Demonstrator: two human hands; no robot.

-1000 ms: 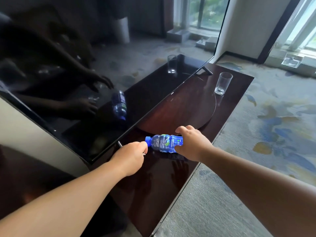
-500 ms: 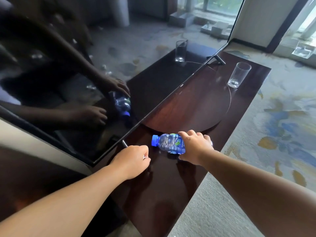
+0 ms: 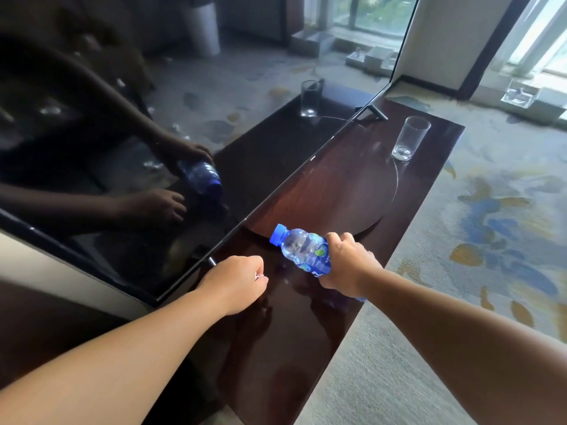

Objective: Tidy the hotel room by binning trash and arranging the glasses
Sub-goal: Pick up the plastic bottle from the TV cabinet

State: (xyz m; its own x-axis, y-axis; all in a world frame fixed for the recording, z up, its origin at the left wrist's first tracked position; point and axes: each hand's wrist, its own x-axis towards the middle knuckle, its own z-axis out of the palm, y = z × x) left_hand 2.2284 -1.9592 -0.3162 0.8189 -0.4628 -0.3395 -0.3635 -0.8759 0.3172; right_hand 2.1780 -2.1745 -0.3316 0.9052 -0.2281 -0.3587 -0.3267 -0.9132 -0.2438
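My right hand [image 3: 346, 265] grips a small blue-capped plastic water bottle [image 3: 302, 250] by its lower half. The bottle is tilted, cap pointing up and left, just above the dark wooden cabinet top [image 3: 291, 348]. My left hand [image 3: 237, 282] hovers to the bottle's left with fingers curled; a tiny pale scrap [image 3: 257, 275] shows pinched at its fingertips. An empty clear glass [image 3: 409, 138] stands upright near the cabinet's far right corner, well away from both hands.
A large black TV screen [image 3: 153, 133] stands along the cabinet's left side on a round base [image 3: 352, 194], mirroring my hands, the bottle and the glass. Patterned carpet [image 3: 491, 225] lies to the right. Windows are at the back.
My right hand has lifted the bottle off the cabinet top and tipped its cap upward. My left hand has drawn back from the cap and stays curled.
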